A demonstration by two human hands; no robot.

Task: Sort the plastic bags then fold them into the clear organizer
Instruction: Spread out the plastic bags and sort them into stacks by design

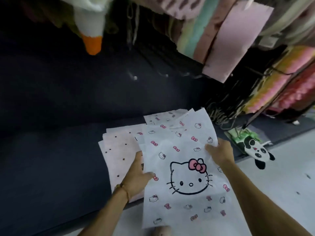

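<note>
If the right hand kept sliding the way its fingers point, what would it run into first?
Probably only more of the cat-print bag the right hand grips; its fingers point left across the sheet, toward the left hand at the opposite edge.

A dark navy padded surface (56, 150) is filling the left and centre of the view, bordering a pale floor (289, 176) at four o'clock. Pale pink dotted bags (117, 150) are lying flat on the navy surface at six o'clock. A panda bag (255, 149) is resting at three o'clock, straddling its edge.
</note>
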